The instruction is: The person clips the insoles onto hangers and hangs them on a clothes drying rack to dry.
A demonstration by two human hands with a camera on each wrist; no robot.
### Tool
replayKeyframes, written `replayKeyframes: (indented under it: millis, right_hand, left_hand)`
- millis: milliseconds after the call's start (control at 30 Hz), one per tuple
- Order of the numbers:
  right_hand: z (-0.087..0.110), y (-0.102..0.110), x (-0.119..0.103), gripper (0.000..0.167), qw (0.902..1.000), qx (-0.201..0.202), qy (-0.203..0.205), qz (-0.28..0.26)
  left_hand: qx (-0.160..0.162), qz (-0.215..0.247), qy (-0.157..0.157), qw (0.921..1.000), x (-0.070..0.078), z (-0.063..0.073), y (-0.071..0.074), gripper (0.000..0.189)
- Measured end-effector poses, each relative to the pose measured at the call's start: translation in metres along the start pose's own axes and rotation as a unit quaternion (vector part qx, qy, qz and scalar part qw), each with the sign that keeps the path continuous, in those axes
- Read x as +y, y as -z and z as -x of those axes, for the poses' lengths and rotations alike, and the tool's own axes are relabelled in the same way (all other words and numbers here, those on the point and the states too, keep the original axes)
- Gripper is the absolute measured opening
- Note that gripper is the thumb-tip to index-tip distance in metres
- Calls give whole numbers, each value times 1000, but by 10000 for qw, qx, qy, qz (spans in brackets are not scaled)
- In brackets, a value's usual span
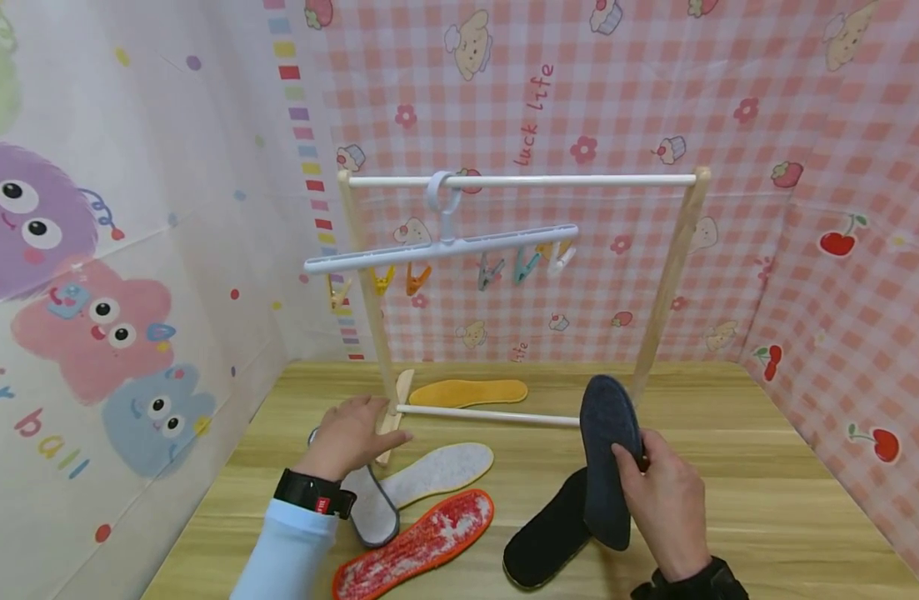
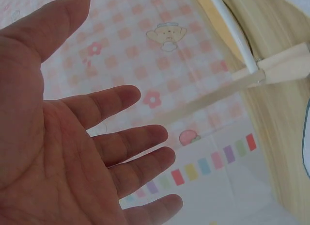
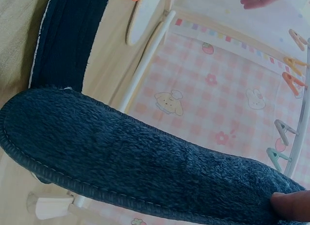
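My right hand [image 1: 669,504] pinches a dark navy fuzzy insole [image 1: 606,462] by its edge, the thumb on its face. The insole stands raised at a steep tilt and overlaps a black insole [image 1: 543,537] on the table. In the right wrist view the held insole [image 3: 145,157] spans the frame, with only a thumb tip showing at its end. My left hand [image 1: 351,437] hovers with spread fingers near the rack's left foot, over a grey insole with dark edging [image 1: 374,510]. Its palm [image 2: 63,157] holds nothing.
A wooden rack with a white top bar [image 1: 564,180] carries a pale hanger [image 1: 444,248] with several clips [image 1: 528,267]. A light grey insole [image 1: 444,471] and a red one [image 1: 422,546] lie in front, a yellow insole [image 1: 470,392] behind the lower bar [image 1: 496,415]. Patterned cloth encloses the table.
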State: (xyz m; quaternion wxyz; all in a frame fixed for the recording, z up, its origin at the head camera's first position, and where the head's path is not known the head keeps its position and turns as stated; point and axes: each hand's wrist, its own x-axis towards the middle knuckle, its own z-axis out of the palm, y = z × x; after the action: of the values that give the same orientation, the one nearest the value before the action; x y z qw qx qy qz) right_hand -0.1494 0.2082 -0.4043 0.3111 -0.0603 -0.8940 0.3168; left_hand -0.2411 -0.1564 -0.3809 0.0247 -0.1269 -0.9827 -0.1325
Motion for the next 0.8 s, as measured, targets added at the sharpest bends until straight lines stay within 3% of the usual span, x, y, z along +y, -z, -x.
replayKeyframes:
  millis: [567,800]
  right_hand:
    - [-7,-3,-8,21,9987,374,319,-126]
    - [-8,-7,-11,22,9993,272,202,-173]
  left_hand:
    - [-22,102,138,9999,-13,-4,12,68]
    - [58,139,124,9998,-18,-8,21,71]
